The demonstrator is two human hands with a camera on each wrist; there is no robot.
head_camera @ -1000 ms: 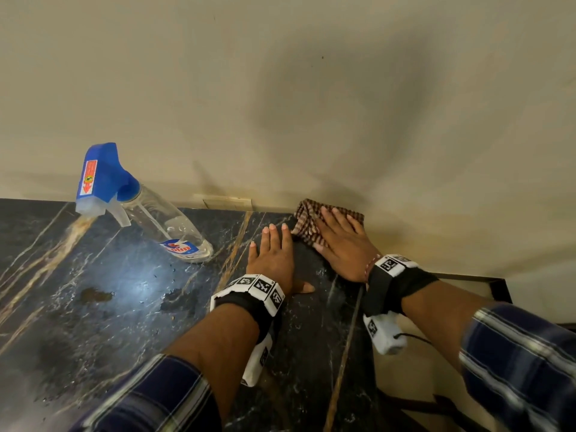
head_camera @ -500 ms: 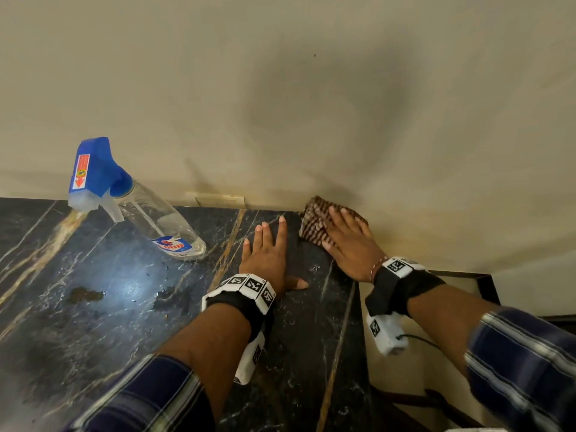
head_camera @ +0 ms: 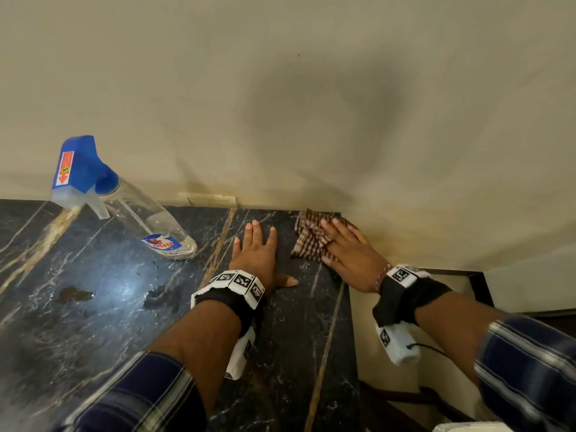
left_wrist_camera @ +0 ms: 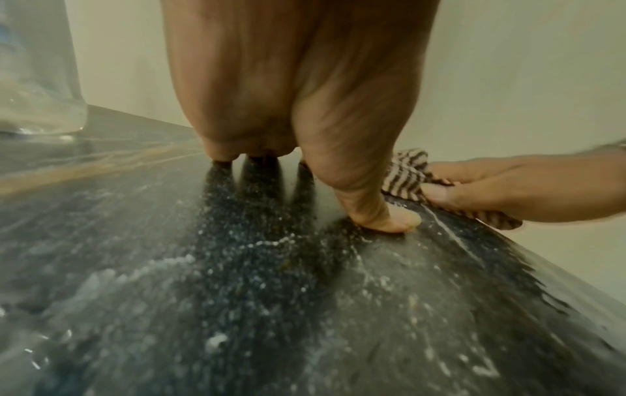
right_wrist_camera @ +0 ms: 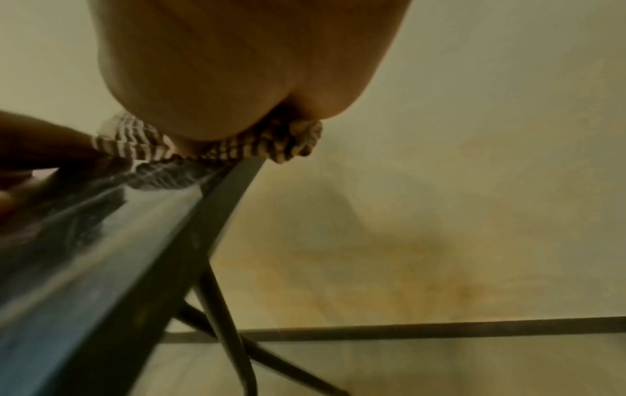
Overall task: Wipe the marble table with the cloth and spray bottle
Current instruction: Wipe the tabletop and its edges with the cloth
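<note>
A black marble table [head_camera: 93,322] with gold veins meets the wall. The brown checked cloth [head_camera: 307,241] lies at its back right corner. My right hand [head_camera: 346,247] presses flat on the cloth with straight fingers. In the right wrist view the cloth [right_wrist_camera: 288,142] bunches under my palm at the table edge [right_wrist_camera: 176,241]. My left hand [head_camera: 255,251] lies flat on the bare marble just left of the cloth, thumb [left_wrist_camera: 383,214] spread out. The clear spray bottle [head_camera: 137,219] with a blue trigger head stands at the back left, apart from both hands.
The wall [head_camera: 311,104] rises directly behind the table. Wet smears [head_camera: 74,294] mark the marble in the middle left. Past the right edge the surface drops to a dark metal frame [right_wrist_camera: 440,328] and table legs [right_wrist_camera: 220,308].
My right hand has slid the cloth a little to the right along the back edge. The left hand stays flat in place, and the bottle has not moved.
</note>
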